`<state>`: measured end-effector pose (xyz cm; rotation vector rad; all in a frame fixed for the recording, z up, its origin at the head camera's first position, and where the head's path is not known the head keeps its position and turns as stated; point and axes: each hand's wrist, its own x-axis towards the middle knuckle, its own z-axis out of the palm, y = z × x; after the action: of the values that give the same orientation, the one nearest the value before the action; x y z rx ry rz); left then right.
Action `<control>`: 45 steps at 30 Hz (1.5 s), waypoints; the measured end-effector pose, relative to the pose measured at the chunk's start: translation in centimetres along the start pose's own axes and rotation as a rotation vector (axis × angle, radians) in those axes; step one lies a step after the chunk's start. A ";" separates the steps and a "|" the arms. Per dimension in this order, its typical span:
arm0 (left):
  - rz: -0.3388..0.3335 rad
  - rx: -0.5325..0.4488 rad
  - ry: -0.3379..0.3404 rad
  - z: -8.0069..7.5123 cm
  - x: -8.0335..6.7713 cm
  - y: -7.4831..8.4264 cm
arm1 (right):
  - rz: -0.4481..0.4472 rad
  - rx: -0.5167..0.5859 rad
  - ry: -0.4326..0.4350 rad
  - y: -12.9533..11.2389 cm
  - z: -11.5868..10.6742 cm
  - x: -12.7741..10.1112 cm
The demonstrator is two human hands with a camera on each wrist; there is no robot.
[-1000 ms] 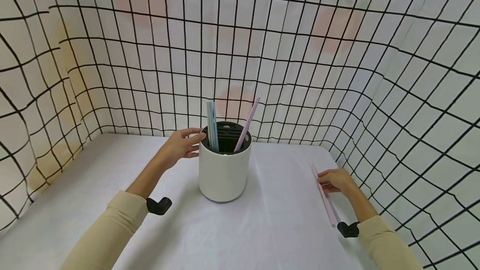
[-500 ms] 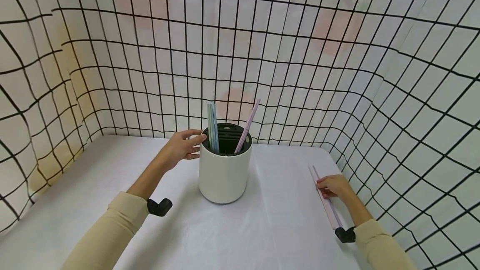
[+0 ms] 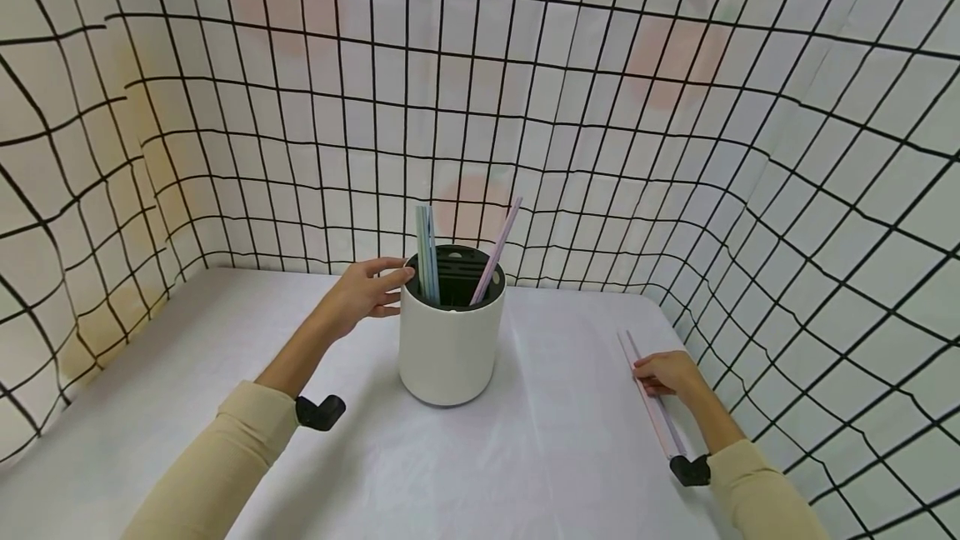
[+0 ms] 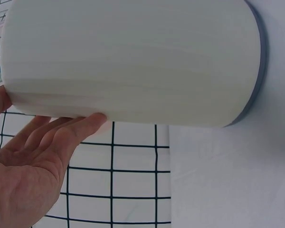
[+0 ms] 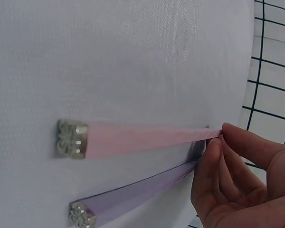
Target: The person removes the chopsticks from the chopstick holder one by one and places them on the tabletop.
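A white cylindrical utensil holder (image 3: 451,357) with a black slotted insert stands upright on the table. My left hand (image 3: 365,297) holds its left side, with the thumb at the rim and the fingers against the wall (image 4: 133,61). Green and blue chopsticks (image 3: 426,257) stand in the insert's left part, while purple chopsticks (image 3: 497,250) lean right. Over at the right, my right hand (image 3: 670,372) pinches a pink chopstick (image 5: 137,139) between thumb and fingertips. Beside it lies a purple chopstick (image 5: 137,192); both have silver decorated ends.
A black wire grid (image 3: 480,107) encloses the back and both sides, with white cloth behind it. The right-hand grid runs close to my right forearm. White cloth covers the table (image 3: 465,473).
My right hand has shifted slightly toward me, and its fingers have closed into a pinch on the pink chopstick. The left hand and the utensil holder stay in place.
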<state>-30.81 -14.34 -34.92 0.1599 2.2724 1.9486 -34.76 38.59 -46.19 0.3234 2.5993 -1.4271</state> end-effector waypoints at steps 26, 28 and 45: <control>0.003 0.023 0.001 -0.1 0.0 -0.1 | -0.302 0.134 0.091 -12.2 -0.5 -3.8; 0.001 0.027 0.004 -0.1 0.1 -0.2 | -0.339 0.092 0.077 -14.0 0.3 -4.6; 0.000 0.023 -0.001 -0.1 0.1 -0.2 | -0.400 0.136 -0.124 -23.6 8.3 -7.9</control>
<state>-30.92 -14.48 -35.10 0.1635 2.2952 1.9232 -33.07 18.41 -29.58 -0.2803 2.5667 -1.6861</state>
